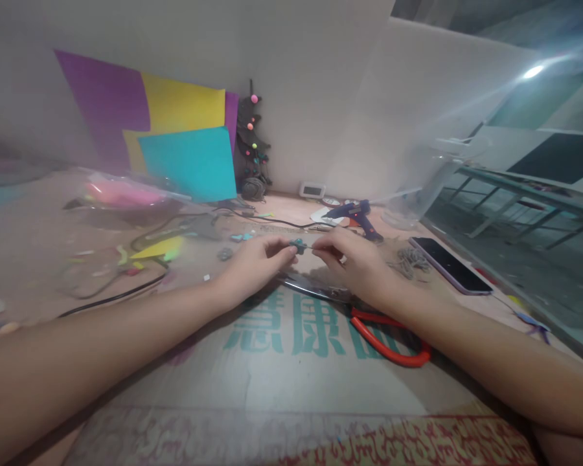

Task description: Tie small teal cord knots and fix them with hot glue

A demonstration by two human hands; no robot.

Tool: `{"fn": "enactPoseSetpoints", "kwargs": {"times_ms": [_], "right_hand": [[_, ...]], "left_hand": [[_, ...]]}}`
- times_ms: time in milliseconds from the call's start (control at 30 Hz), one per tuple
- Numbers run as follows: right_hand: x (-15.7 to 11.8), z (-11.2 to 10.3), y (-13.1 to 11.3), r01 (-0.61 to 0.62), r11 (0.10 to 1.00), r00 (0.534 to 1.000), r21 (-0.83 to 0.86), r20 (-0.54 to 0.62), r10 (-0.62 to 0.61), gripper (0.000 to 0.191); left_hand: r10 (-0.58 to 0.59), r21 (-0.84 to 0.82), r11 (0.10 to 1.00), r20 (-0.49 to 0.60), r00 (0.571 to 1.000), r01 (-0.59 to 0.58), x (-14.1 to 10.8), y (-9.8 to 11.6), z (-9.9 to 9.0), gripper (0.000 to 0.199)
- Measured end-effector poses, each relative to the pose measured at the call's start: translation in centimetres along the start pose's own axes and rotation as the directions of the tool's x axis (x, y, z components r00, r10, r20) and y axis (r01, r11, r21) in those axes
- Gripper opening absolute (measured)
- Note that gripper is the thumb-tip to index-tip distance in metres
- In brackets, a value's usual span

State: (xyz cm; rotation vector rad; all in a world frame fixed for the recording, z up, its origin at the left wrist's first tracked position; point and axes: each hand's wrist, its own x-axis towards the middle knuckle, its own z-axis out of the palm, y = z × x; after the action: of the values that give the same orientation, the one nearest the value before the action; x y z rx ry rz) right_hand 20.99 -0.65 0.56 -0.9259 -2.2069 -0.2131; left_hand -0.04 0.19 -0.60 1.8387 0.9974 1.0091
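The left hand (255,262) and right hand (354,260) are bare. Behind them, the bare left forearm (107,355) and right forearm (486,353) taper forward.

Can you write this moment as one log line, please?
left hand: holding small dark-teal item | right hand: pinching thin piece beside it | nearby: red-handled scissors, glue gun, phone
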Motion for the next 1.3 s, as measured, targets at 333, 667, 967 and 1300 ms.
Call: {"fn": "enactPoseSetpoints", "kwargs": {"times_ms": [333, 667, 967, 1300], "right_hand": [[0.0, -0.6, 0.2, 0.264, 0.942, 0.965, -0.208, 0.061, -0.256, 0.014], [0.0, -0.8, -0.9, 0.259, 0.952, 0.964, -0.161, 0.100, -0.245, 0.014], [-0.3, 0.0, -1.2, -0.009, 1.000, 1.000, 0.025, -0.003, 0.009, 0.009], [-0.3, -0.1, -1.2, -0.006, 0.997, 1.000, 0.075, -0.008, 0.007, 0.011]], "left_hand": [[0.010, 0.002, 1.000, 0.042, 0.999, -0.010, 0.0, 0.0, 0.0, 0.023], [0.045, 0.077, 0.996, 0.095, 0.994, -0.052, -0.2, 0.2, 0.0, 0.027], [0.035, 0.050, 0.998, 0.130, 0.991, -0.042, -0.3, 0.1, 0.2, 0.030], [0.136, 0.165, 0.974, 0.113, 0.984, -0.153, -0.8, 0.7, 0.2, 0.026]]}}
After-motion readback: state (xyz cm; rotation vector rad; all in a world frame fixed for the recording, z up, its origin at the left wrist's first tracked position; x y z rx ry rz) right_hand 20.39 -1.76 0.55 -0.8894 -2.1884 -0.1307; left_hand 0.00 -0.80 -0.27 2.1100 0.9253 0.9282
